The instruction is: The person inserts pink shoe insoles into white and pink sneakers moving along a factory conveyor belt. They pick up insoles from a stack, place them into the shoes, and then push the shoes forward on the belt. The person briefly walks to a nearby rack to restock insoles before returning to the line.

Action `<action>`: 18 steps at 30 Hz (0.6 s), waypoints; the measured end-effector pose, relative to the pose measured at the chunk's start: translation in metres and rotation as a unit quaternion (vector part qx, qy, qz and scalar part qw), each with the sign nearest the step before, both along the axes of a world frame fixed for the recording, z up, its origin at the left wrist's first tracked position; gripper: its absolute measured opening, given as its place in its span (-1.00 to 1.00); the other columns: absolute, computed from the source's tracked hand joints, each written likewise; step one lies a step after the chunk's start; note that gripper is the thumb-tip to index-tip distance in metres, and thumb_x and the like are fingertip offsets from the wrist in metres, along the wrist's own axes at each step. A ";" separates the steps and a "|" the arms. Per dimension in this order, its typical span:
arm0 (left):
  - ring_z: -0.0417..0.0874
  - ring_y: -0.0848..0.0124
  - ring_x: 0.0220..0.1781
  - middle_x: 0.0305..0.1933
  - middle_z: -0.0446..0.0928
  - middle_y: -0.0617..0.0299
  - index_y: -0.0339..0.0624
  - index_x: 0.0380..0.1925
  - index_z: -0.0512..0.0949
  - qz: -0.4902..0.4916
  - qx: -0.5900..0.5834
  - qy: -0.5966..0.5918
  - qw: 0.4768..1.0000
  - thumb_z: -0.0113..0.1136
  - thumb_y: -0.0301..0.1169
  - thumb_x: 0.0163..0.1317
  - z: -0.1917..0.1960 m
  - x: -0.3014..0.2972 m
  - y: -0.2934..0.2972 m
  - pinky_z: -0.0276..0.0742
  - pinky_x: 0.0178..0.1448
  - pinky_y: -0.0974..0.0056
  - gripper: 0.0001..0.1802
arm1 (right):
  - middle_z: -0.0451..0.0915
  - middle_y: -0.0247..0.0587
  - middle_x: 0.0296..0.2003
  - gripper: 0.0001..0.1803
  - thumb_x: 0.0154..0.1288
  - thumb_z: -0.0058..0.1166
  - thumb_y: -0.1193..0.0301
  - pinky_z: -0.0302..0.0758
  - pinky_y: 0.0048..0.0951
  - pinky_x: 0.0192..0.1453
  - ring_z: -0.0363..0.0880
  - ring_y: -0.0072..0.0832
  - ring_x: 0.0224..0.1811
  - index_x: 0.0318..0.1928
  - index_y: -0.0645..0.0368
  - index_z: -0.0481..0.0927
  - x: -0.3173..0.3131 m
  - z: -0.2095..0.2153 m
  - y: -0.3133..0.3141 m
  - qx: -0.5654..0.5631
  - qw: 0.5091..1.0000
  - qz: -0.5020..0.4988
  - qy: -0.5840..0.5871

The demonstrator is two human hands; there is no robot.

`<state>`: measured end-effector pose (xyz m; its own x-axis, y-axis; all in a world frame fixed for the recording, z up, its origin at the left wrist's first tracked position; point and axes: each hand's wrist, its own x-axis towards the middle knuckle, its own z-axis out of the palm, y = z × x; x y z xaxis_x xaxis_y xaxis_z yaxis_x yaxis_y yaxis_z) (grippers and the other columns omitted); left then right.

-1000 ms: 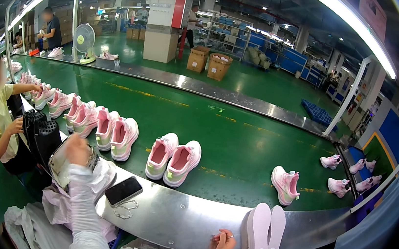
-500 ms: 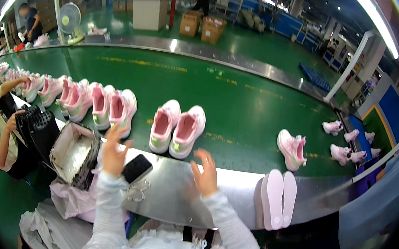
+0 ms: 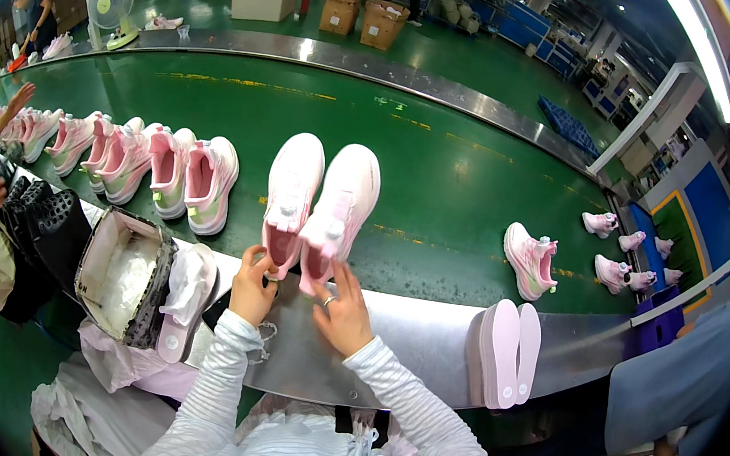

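Note:
Two pink-and-white sneakers are before me, toes pointing away and heels toward me, over the near edge of the green belt. My left hand (image 3: 254,287) pinches the heel of the left sneaker (image 3: 297,166) between thumb and fingers. At the back of the right sneaker (image 3: 350,186), my right hand (image 3: 343,312) grips the heel collar, a ring on one finger. The two shoes touch or nearly touch at the heels. Under my left wrist a dark phone (image 3: 215,310) is mostly covered, with thin-framed glasses (image 3: 264,339) beside it.
More sneakers (image 3: 210,183) line the belt (image 3: 441,192) on the left; a single sneaker (image 3: 530,261) stands at right. Pale insoles (image 3: 498,351) rest on the metal ledge (image 3: 405,350). Left are a box-shaped container (image 3: 121,277) and another insole (image 3: 175,337). Co-workers stand at both sides.
My hands have moved from hovering apart to the heels of the two sneakers and taken hold. The pair now appears larger, with its toe tops facing up. The left co-worker's raised arm has shifted.

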<state>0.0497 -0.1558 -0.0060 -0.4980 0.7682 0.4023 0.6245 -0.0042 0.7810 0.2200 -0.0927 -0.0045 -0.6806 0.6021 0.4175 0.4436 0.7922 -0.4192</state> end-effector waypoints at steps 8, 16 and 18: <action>0.51 0.08 -0.11 0.01 0.26 0.01 -0.32 -0.22 0.43 -0.020 -0.035 0.018 0.999 0.07 -0.74 -0.24 -0.004 0.000 -0.014 0.45 -0.15 0.17 -0.56 | 0.17 0.10 0.14 -0.59 -0.07 -0.01 0.50 0.18 -0.14 0.20 0.14 0.00 0.18 -0.09 0.14 0.47 -0.010 -0.011 -0.015 0.045 0.998 -0.036 -0.017; 0.47 0.05 -0.12 -0.06 0.32 -0.01 -0.26 -0.47 0.39 -0.023 -0.011 0.042 0.999 0.05 -0.67 -0.21 -0.014 -0.014 -0.003 0.44 -0.16 0.19 -0.79 | 0.18 0.06 0.13 -0.47 -0.03 0.03 0.48 0.21 -0.22 0.19 0.19 -0.05 0.14 0.05 0.16 0.32 -0.030 -0.009 0.013 -0.050 0.995 -0.052 0.067; 0.47 0.12 -0.09 -0.02 0.32 0.00 -0.28 -0.44 0.41 -0.023 0.032 0.045 0.998 0.03 -0.68 -0.20 -0.026 -0.026 0.006 0.41 -0.11 0.23 -0.77 | 0.25 0.06 0.07 -0.40 0.03 0.04 0.42 0.22 -0.27 0.17 0.23 -0.08 0.11 0.13 0.19 0.19 -0.034 -0.009 0.022 -0.118 0.987 -0.046 0.103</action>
